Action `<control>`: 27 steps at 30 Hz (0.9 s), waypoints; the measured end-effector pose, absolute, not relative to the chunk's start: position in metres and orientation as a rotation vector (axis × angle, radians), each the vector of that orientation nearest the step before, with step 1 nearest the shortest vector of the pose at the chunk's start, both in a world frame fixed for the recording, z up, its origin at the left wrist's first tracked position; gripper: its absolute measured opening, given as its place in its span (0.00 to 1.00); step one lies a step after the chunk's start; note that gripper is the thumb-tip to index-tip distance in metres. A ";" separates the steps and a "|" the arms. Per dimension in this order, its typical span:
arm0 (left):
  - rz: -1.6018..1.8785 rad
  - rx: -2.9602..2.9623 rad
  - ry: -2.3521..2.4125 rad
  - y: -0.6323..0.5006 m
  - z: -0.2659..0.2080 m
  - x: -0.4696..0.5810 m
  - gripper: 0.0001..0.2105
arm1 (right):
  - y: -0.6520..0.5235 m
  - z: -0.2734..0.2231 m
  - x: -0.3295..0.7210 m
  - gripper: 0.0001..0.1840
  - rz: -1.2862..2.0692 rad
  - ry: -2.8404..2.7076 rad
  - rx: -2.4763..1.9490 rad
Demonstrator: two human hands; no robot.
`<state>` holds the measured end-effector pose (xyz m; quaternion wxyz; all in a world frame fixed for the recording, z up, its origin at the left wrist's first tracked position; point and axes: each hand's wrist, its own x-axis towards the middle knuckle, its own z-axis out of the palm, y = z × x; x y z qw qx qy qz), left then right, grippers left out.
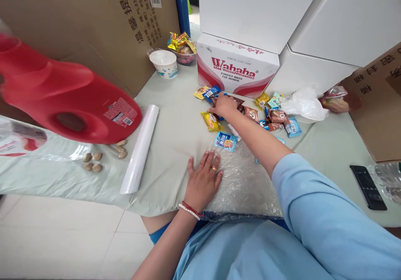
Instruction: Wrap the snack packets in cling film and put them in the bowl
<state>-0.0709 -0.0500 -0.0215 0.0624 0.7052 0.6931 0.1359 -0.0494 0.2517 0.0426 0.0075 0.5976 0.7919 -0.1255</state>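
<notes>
Snack packs point(251, 114) are lying in a loose bunch across the middle and right of the frame. The right hand point(226, 105) is resting over a dark brown pack point(239, 102), above the middle of the frame. Its fingertips are mostly hiding, so I am not able to tell if they are pinching that pack. A yellow pack point(212, 122) is lying just below this hand, and a light blue pack point(226, 141) is lying lower, at the middle of the frame.

The left hand point(204, 182) is lying flat at the lower middle, near the light blue pack. Its fingers are pointing up the frame with small gaps between them, and one is wearing a gold ring point(214, 169). Clear plastic point(247, 180) is covering the table to its right.

A white roll point(140, 150) is lying left of the middle, near a big red jug point(72, 100). A white and red box point(238, 65) is standing at the upper middle. A black phone point(368, 187) is lying at the lower right.
</notes>
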 end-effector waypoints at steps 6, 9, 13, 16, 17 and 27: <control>0.472 2.125 2.088 -0.051 -0.023 -0.071 0.25 | 0.253 0.045 -0.029 0.25 -0.071 2.532 1.729; 0.485 2.128 2.088 -0.051 -0.023 -0.070 0.24 | 0.249 0.047 -0.013 0.22 0.059 2.653 1.616; 0.478 2.121 2.080 -0.052 -0.023 -0.070 0.25 | 0.245 0.066 0.016 0.21 0.040 2.787 1.735; 0.486 2.109 2.081 -0.051 -0.023 -0.069 0.25 | 0.225 0.086 0.053 0.23 -0.305 3.025 1.735; 0.488 2.101 2.086 -0.051 -0.023 -0.069 0.26 | 0.213 0.091 0.067 0.23 -0.541 3.075 1.636; 0.492 2.070 2.081 -0.051 -0.021 -0.069 0.25 | 0.065 0.046 0.144 0.21 -0.781 2.797 1.105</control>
